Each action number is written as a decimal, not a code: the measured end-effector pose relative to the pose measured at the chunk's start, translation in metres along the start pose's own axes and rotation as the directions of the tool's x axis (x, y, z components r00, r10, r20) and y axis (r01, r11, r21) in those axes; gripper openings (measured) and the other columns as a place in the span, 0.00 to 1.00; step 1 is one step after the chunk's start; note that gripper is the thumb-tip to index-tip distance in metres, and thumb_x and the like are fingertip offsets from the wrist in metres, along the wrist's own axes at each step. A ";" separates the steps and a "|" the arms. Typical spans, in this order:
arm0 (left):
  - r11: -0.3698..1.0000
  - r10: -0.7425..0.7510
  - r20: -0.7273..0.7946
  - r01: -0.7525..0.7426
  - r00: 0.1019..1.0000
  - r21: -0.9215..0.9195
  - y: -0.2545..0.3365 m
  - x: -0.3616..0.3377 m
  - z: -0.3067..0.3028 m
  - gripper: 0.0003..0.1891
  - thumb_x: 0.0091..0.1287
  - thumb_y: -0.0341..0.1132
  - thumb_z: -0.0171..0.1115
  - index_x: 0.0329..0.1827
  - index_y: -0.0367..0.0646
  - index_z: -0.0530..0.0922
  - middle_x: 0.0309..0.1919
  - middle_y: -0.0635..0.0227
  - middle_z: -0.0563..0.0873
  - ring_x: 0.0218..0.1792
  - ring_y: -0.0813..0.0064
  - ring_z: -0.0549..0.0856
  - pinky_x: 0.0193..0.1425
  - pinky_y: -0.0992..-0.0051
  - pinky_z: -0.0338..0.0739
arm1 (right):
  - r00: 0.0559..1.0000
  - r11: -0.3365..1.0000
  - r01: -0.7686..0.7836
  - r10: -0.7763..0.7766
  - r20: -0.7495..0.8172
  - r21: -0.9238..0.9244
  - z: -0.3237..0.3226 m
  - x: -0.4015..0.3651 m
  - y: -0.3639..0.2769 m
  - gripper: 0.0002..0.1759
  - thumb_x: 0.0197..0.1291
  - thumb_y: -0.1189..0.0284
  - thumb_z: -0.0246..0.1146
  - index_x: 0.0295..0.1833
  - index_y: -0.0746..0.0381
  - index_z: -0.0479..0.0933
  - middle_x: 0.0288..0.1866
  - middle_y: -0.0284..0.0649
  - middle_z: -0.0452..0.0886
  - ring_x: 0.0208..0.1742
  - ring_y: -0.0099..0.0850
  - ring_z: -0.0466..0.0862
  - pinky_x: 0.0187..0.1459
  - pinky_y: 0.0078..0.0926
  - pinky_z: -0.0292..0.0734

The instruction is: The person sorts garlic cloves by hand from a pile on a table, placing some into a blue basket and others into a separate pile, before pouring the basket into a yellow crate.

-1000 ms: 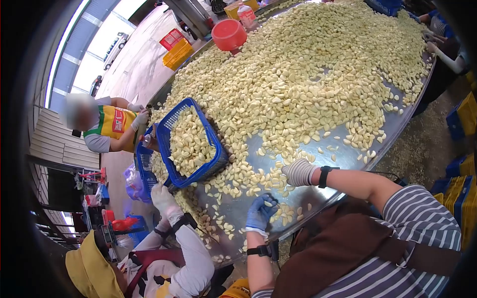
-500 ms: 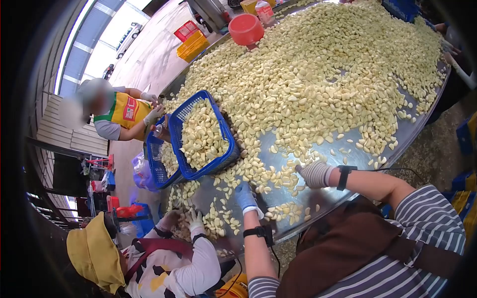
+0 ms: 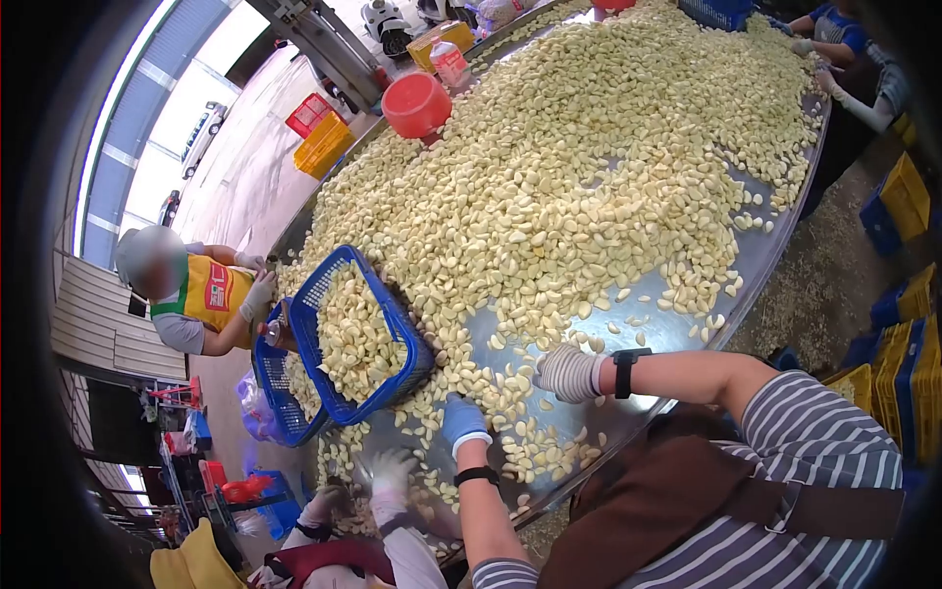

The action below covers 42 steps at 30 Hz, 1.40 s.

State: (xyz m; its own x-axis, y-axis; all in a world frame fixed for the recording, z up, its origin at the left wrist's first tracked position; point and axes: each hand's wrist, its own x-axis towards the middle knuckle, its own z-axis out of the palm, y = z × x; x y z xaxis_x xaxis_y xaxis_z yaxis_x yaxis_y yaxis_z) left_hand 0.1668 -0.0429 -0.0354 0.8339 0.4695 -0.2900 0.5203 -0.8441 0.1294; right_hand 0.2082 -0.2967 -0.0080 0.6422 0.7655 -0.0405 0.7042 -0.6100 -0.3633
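Pale peeled cloves, seemingly garlic, form a large heap (image 3: 549,196) on a metal table (image 3: 638,339). My left hand (image 3: 463,420), in a blue glove, touches cloves near the right corner of a blue basket (image 3: 417,368); its fingertips are hidden. My right hand (image 3: 569,373), in a white striped glove, is at the heap's near edge with its fingers curled together; what they hold, if anything, is hidden. The basket holds cloves and overlaps a second blue basket (image 3: 270,378) on its left.
A gloved co-worker's hand (image 3: 392,473) works left of my left hand. Another person in a yellow apron (image 3: 211,290) stands at the left edge. More people's hands (image 3: 824,74) are at the far right. A red tub (image 3: 416,105) and yellow crates (image 3: 898,373) are also in view.
The view has shifted, so the table and baskets sit lower and further left. Both my hands remain low among the cloves. The nearby co-worker's hand is blurred by motion.
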 end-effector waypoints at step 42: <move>0.976 0.211 0.132 -0.203 0.968 -0.074 0.153 -0.006 0.010 0.20 0.66 0.44 0.56 0.61 0.54 0.77 0.51 0.53 0.84 0.50 0.54 0.84 0.55 0.61 0.77 | 0.861 0.860 -0.508 0.508 -0.020 -0.043 -0.011 -0.002 0.081 0.18 0.55 0.73 0.60 0.50 0.71 0.76 0.34 0.51 0.85 0.35 0.44 0.87 0.32 0.46 0.80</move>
State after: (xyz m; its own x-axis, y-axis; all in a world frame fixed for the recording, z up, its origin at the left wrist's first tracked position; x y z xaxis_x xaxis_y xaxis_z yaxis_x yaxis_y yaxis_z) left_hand 0.2401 -0.1776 -0.0237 0.8933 0.2421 -0.3786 0.3523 -0.9003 0.2557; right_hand 0.2673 -0.3501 -0.0275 0.9168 0.3453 -0.2009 0.2924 -0.9226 -0.2515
